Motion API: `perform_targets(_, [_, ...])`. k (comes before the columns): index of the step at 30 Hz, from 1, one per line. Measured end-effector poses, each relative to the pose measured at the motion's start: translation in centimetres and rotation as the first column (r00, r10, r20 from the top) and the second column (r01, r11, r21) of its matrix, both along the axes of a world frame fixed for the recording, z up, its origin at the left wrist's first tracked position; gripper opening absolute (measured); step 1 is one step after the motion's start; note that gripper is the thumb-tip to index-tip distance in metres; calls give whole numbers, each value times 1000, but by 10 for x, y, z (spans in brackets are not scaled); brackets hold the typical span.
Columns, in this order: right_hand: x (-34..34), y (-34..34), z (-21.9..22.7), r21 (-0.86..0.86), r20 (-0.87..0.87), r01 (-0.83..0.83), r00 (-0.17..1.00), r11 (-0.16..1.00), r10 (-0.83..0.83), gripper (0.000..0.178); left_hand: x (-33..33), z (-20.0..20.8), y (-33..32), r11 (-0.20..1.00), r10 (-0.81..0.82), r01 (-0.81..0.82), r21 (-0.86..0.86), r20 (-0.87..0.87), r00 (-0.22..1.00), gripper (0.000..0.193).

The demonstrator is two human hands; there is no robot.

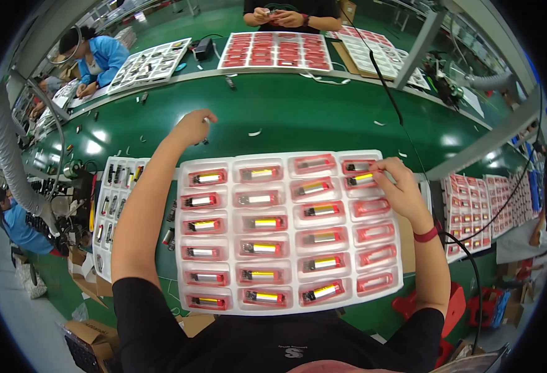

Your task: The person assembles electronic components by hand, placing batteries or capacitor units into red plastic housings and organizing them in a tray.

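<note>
My right hand point(399, 188), with a red band on its wrist, pinches the right end of a yellow-and-silver battery assembly point(360, 180) in a red plastic shell. That shell lies in the right column of a white compartment tray point(289, 248) in front of me. Other compartments hold red shells, many with yellow or silver battery assemblies; lower in the right column, the red shells point(373, 256) show no battery. My left hand point(192, 128) reaches beyond the tray's far left corner, low over the green bench. Its index finger is stretched out, and a small dark part point(205, 142) lies beneath it.
A second white tray point(113, 205) with dark parts lies left of my arm. Across the green bench point(310, 118), a person handles something behind a tray of red shells point(276, 51). A black cable point(385, 81) hangs over the bench. More filled trays point(469, 208) stand at right.
</note>
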State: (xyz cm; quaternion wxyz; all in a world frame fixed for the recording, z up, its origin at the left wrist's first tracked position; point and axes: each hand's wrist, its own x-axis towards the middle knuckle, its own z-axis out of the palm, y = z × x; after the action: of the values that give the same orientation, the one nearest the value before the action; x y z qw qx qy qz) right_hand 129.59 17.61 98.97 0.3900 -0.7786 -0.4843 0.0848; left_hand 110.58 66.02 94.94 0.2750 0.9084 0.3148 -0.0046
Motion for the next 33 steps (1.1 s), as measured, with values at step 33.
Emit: perform_targets(33, [-97,23,18,260,193,-19,981,965,-32,6,-79,-88,105,989,140,-137,48,-51,989,66])
